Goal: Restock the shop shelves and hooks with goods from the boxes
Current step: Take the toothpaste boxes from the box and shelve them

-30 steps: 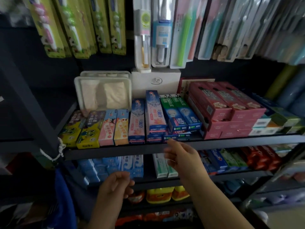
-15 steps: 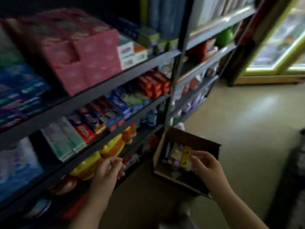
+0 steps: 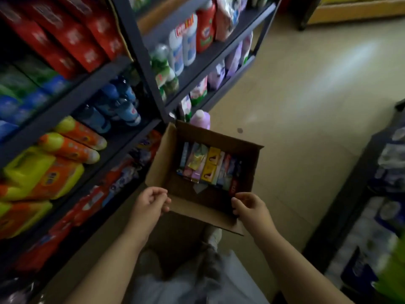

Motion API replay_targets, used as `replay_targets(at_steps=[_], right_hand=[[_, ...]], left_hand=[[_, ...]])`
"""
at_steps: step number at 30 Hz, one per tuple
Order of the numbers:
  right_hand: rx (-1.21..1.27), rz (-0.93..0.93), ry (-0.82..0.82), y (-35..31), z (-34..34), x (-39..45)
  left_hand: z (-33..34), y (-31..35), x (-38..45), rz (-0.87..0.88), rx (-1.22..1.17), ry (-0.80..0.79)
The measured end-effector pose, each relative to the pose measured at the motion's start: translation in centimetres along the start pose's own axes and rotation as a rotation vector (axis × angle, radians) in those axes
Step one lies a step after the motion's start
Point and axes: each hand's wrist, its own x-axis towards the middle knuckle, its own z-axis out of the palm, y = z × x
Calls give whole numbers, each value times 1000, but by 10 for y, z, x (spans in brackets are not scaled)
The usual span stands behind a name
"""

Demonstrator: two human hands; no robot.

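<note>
An open cardboard box (image 3: 221, 138) stands on the floor at the foot of the shelves. Inside it, along the far side, several small toothpaste cartons (image 3: 210, 166) stand packed in a row: blue, pink, yellow and red. My left hand (image 3: 151, 202) hovers at the box's near left corner with its fingers loosely curled and nothing in it. My right hand (image 3: 251, 206) is over the near right corner, just short of the cartons. Its fingers are bent and I see nothing between them.
A dark metal shelf rack (image 3: 72, 102) on the left holds red cartons, blue bottles and yellow-orange detergent jugs (image 3: 43, 172). A purple bottle (image 3: 200, 119) stands behind the box. Another dark rack (image 3: 361, 194) with packs is on the right. Beige floor (image 3: 306, 95) lies beyond.
My view swung from the toothpaste shelf down to the box on the floor. Both hands left the shelf edge and came down to the box's near corners.
</note>
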Motion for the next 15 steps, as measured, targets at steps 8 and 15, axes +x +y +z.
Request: replay_targets(at_steps=[8, 15], right_hand=[[-159, 186, -96, 82, 56, 135], [-258, 257, -29, 159, 116, 253]], left_hand=[[60, -47, 116, -80, 85, -45], [107, -116, 252, -100, 181, -157]])
